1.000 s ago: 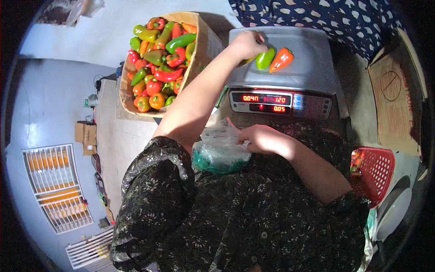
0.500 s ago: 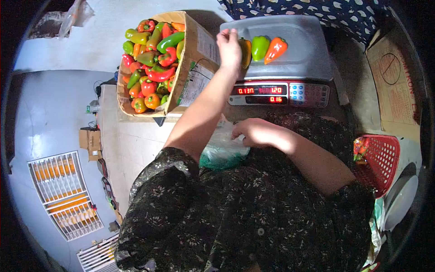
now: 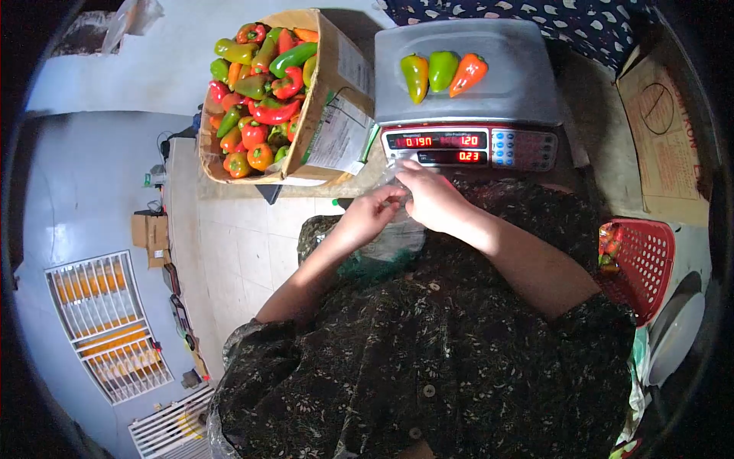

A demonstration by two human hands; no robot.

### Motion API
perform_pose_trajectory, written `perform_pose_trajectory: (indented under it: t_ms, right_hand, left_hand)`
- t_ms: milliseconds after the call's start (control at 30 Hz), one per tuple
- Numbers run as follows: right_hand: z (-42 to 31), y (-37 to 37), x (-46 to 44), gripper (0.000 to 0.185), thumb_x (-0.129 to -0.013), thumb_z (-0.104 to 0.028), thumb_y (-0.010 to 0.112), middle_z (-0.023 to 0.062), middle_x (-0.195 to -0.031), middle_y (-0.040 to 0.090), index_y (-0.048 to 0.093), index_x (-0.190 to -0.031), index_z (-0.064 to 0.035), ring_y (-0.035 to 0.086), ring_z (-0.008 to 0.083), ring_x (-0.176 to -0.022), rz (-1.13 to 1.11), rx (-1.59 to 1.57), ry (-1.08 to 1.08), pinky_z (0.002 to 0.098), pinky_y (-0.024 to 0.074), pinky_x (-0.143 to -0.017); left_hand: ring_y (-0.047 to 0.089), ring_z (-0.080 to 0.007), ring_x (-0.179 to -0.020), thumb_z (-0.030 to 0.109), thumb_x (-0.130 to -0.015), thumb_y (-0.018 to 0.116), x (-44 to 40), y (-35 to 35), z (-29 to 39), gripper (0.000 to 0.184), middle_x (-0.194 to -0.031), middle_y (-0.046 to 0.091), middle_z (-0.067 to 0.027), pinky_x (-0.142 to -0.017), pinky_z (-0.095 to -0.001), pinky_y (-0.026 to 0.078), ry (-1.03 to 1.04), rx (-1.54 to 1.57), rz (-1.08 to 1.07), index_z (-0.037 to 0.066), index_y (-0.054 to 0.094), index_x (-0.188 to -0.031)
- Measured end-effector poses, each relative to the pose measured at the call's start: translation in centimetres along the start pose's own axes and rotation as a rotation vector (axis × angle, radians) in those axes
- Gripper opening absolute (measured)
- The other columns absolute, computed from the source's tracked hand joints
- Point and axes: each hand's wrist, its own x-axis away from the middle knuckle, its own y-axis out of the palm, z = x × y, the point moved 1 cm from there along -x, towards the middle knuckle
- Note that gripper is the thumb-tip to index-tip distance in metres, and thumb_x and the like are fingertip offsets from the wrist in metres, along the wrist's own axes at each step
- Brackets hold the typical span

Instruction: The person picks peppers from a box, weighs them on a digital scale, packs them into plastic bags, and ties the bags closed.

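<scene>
Three peppers lie side by side on the metal pan of a digital scale [image 3: 527,99]: a yellow-green one [image 3: 415,78], a green one [image 3: 443,71] and an orange one [image 3: 468,74]. The display reads about 0.19, 1.20 and 0.23. Below the scale, close to my body, my left hand [image 3: 369,216] is closed on a clear plastic bag [image 3: 394,243] with green at its bottom. My right hand [image 3: 434,197] pinches the upper part of the same bag. The two hands almost touch.
A cardboard box [image 3: 336,99] full of red, green and orange peppers stands left of the scale. On the right are a red perforated basket [image 3: 646,268] with some peppers, a cardboard sheet [image 3: 661,145] and a pale round dish [image 3: 677,336]. Patterned dark cloth [image 3: 581,27] hangs behind the scale.
My left hand has let go of the yellow-green pepper on the scale and come down to the bag. My right hand has risen slightly with the bag. The display numbers have gone up.
</scene>
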Motion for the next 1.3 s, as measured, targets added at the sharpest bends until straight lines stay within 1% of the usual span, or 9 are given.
perform_pose_trajectory:
  t_ms: [167, 300, 433, 533, 700, 800, 900, 1033, 1300]
  right_hand:
    - [-0.3, 1.1, 1.1, 0.036, -0.078, -0.002, 0.052, 0.0227, -0.129, 0.048, 0.052, -0.113, 0.0059, 0.063, 0.0371, -0.091, -0.141, 0.141, 0.047, 0.0431, 0.0514, -0.080]
    - [-0.2, -0.3, 1.2, 0.031, -0.077, -0.004, 0.054, 0.0196, -0.119, 0.057, 0.059, -0.107, 0.0033, 0.065, 0.0348, -0.086, -0.237, 0.245, 0.039, 0.0418, 0.0532, -0.074]
    - [0.2, -0.4, 1.3, 0.012, -0.071, -0.006, 0.059, 0.0157, -0.079, 0.065, 0.067, -0.079, -0.0021, 0.064, 0.0347, -0.079, -0.557, 0.350, 0.220, 0.0423, 0.0516, -0.068]
    - [-0.6, -0.6, 1.5, 0.016, -0.070, -0.004, 0.060, 0.0166, -0.079, 0.065, 0.068, -0.083, -0.0048, 0.064, 0.0346, -0.076, -0.719, 0.456, 0.154, 0.0429, 0.0513, -0.064]
    - [0.5, -0.1, 1.5, 0.014, -0.072, -0.009, 0.058, 0.0156, -0.080, 0.065, 0.069, -0.081, -0.0057, 0.064, 0.0336, -0.074, -0.628, 0.293, 0.111, 0.0421, 0.0506, -0.067]
    - [1.4, -0.6, 0.7, 0.017, -0.074, -0.017, 0.058, 0.0193, -0.073, 0.061, 0.066, -0.078, -0.0029, 0.062, 0.0343, -0.070, -0.681, 0.205, 0.063, 0.0424, 0.0472, -0.064]
    - [1.8, -1.2, 0.1, 0.023, -0.077, -0.026, 0.061, 0.0222, -0.069, 0.058, 0.066, -0.077, -0.0028, 0.059, 0.0367, -0.065, -0.700, 0.199, 0.142, 0.0422, 0.0444, -0.060]
    - [2.1, -1.2, 0.1, 0.036, -0.076, -0.036, 0.064, 0.0214, -0.076, 0.063, 0.068, -0.080, -0.0011, 0.062, 0.0376, -0.070, -0.695, 0.288, 0.210, 0.0435, 0.0485, -0.064]
    - [4.1, 0.7, 0.4, 0.021, -0.067, -0.023, 0.067, 0.0193, -0.075, 0.063, 0.069, -0.078, -0.0045, 0.063, 0.0347, -0.072, -0.508, 0.429, 0.252, 0.0415, 0.0504, -0.066]
  left_hand:
    - [0.055, -0.0390, -0.108, 0.032, -0.070, 0.074, -1.0, 1.0, -1.5, 0.064, -0.115, 0.059, -0.0229, -0.092, -0.0440, 0.044, -0.117, -0.383, -0.081, 0.002, 0.048, -0.121]
    - [0.054, -0.0374, -0.109, 0.030, -0.069, 0.076, -1.2, 1.0, -0.3, 0.069, -0.119, 0.056, -0.0213, -0.092, -0.0426, 0.045, -0.057, -0.430, -0.191, 0.004, 0.045, -0.125]
    - [0.052, -0.0365, -0.112, 0.028, -0.070, 0.075, -0.9, 3.4, -1.2, 0.067, -0.123, 0.054, -0.0189, -0.093, -0.0435, 0.045, -0.026, -0.499, -0.387, 0.009, 0.045, -0.127]
    - [0.055, -0.0362, -0.106, 0.028, -0.072, 0.072, -0.7, 6.8, -4.4, 0.058, -0.116, 0.057, -0.0176, -0.088, -0.0433, 0.047, 0.037, -0.588, -0.361, 0.010, 0.049, -0.122]
    - [0.060, -0.0348, -0.094, 0.030, -0.068, 0.072, -3.0, 7.8, -7.0, 0.045, -0.102, 0.063, -0.0158, -0.080, -0.0427, 0.049, 0.384, -0.352, -0.050, 0.009, 0.060, -0.105]
    - [0.060, -0.0338, -0.092, 0.032, -0.065, 0.074, -2.9, 7.2, -8.0, 0.048, -0.100, 0.063, -0.0147, -0.080, -0.0431, 0.048, 0.389, -0.280, -0.042, 0.010, 0.060, -0.105]
    - [0.060, -0.0324, -0.094, 0.035, -0.063, 0.075, -2.9, 7.4, -8.5, 0.053, -0.102, 0.062, -0.0147, -0.081, -0.0430, 0.048, 0.097, -0.443, -0.246, 0.010, 0.059, -0.107]
    - [0.058, -0.0341, -0.097, 0.027, -0.066, 0.074, -3.7, 8.8, -11.7, 0.057, -0.106, 0.060, -0.0160, -0.082, -0.0443, 0.048, 0.361, -0.283, -0.065, 0.013, 0.053, -0.117]
    - [0.060, -0.0338, -0.090, 0.023, -0.063, 0.076, -2.7, 7.8, -10.3, 0.052, -0.099, 0.060, -0.0125, -0.075, -0.0412, 0.049, 0.422, -0.188, -0.008, 0.014, 0.055, -0.110]
